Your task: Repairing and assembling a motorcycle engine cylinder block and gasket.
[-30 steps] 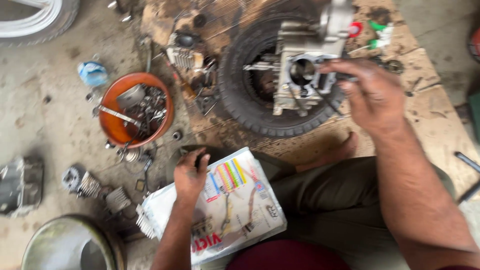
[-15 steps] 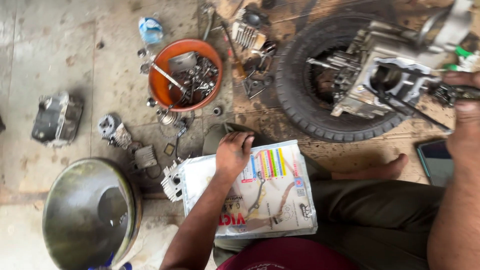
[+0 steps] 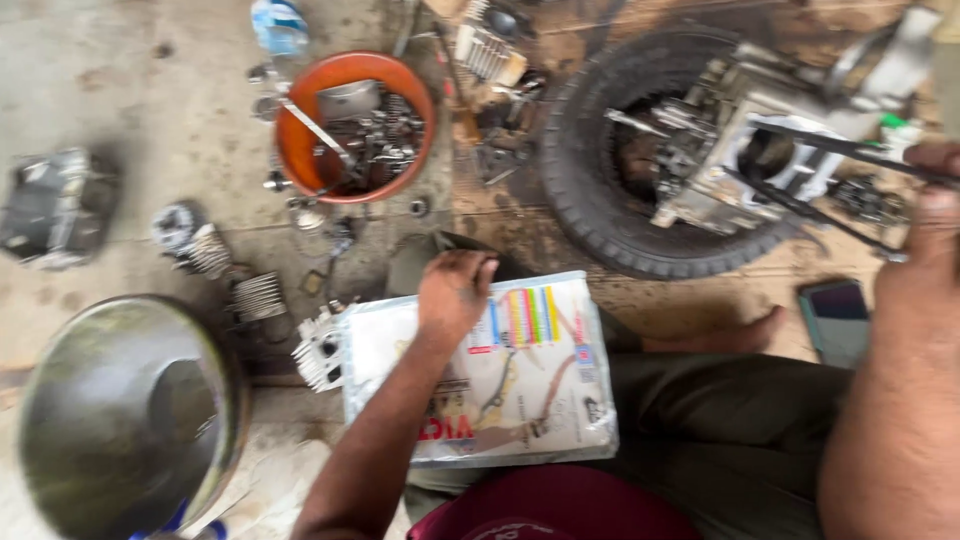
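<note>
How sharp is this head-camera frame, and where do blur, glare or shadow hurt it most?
Head view: soft, even daylight with no hard shadows; motion blur smears the whole frame, worst at the right hand and the rods by it. The left hand on the plastic packet is clearer, though glare dulls the packet. The orange bowl and tyre stay recognisable; the metal basin is smeared.

The person's left hand [image 3: 452,296] and forearm are bare, with no sleeve, glove, watch or ring visible; dark grime marks the fingers [image 3: 478,268]. The right hand [image 3: 925,215] and forearm, at the right edge, are likewise bare and soiled. The legs are covered by olive-green cloth trousers [image 3: 720,430]. One bare foot [image 3: 735,335] shows. A maroon cloth garment [image 3: 560,505] covers the near torso.
</note>
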